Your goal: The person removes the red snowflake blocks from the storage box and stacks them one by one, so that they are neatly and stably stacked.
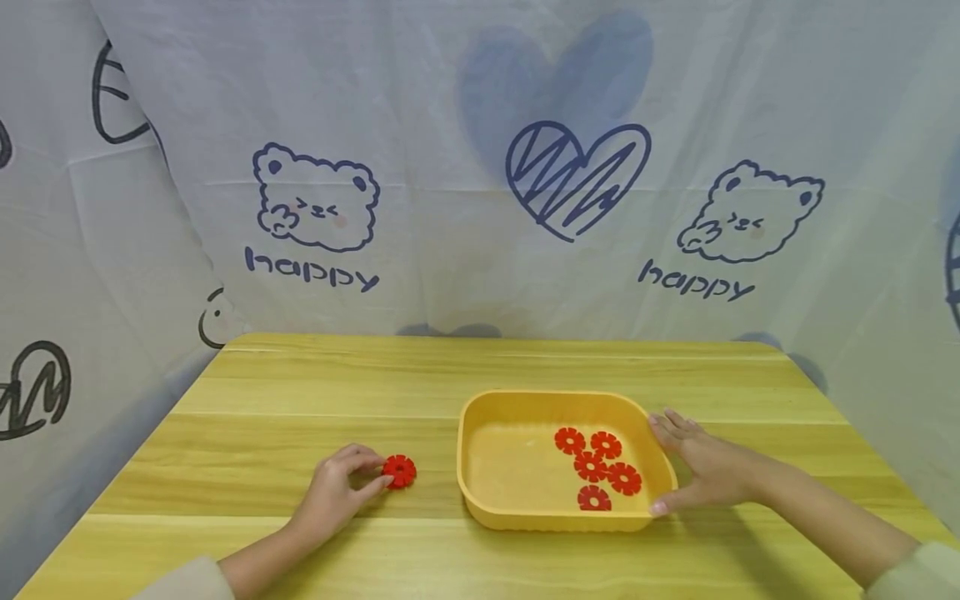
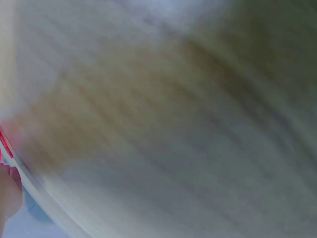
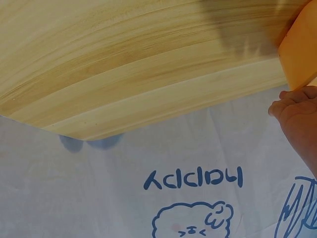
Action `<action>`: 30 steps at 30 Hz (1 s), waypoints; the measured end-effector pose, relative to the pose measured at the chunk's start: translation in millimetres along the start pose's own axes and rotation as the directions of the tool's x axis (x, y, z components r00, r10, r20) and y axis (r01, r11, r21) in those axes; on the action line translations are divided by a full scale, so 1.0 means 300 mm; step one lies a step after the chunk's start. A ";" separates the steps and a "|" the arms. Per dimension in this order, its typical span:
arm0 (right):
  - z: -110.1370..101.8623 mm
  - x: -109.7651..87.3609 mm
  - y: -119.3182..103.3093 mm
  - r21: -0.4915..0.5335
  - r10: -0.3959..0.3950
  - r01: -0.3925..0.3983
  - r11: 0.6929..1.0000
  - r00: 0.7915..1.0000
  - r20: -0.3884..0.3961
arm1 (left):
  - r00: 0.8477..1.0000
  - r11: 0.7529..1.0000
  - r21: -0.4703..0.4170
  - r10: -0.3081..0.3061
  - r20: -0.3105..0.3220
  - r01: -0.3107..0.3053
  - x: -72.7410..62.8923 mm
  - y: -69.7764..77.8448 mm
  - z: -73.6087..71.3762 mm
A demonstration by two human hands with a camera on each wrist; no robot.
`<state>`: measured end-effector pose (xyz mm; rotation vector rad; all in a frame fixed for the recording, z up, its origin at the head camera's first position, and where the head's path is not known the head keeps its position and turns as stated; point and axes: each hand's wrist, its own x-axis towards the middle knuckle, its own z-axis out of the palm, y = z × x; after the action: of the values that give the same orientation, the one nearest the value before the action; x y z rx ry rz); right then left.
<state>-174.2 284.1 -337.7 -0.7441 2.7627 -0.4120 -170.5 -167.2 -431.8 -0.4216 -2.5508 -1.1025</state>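
Observation:
At the left of the table in the head view lies a red notched plastic building disc (image 1: 400,472). My left hand (image 1: 333,492) pinches its edge between thumb and fingers. To its right stands a yellow plastic bin (image 1: 517,400) with several matching red discs (image 1: 591,467) inside, gathered in its right half. Spread along the bin's right end is my right hand (image 1: 708,467), the fingers at the rim and the thumb at the near corner. In the left wrist view only a sliver of a red disc (image 2: 6,144) and the tips of a hand (image 2: 11,191) show.
The wood-grain table (image 1: 352,375) carries the bin right of its middle. Behind it hangs a pale cloth (image 1: 450,250) printed with bears and hearts, and more cloth hangs at both sides. A blurred surface fills most of the left wrist view.

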 end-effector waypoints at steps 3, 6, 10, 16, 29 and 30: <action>0.001 -0.001 0.000 -0.002 -0.005 0.005 1.000 1.000 -0.002 | 0.999 0.999 -0.023 -0.030 0.016 0.031 0.002 0.002 -0.001; 0.000 -0.002 -0.002 0.003 -0.003 0.003 1.000 1.000 0.000 | 0.999 0.999 -0.034 -0.039 0.029 0.040 0.004 0.003 -0.005; -0.004 -0.003 -0.001 0.011 0.005 -0.005 1.000 1.000 0.005 | 0.998 0.999 -0.026 -0.039 0.043 0.040 0.007 0.001 -0.007; -0.009 -0.005 -0.001 0.016 0.010 -0.010 1.000 1.000 0.009 | 0.998 0.999 -0.010 -0.034 0.056 0.035 0.012 -0.005 -0.006; -0.009 -0.003 -0.004 0.013 0.002 -0.003 1.000 1.000 0.008 | 0.996 0.999 0.004 -0.049 0.073 0.049 0.006 0.000 -0.013; -0.010 -0.003 -0.005 0.014 0.003 -0.004 1.000 1.000 0.009 | 0.996 0.999 0.005 -0.049 0.075 0.049 0.006 0.001 -0.013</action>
<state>-173.7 283.9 -334.1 -0.7359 2.7496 -0.4263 -171.3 -169.6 -428.4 -0.4085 -2.6411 -1.1197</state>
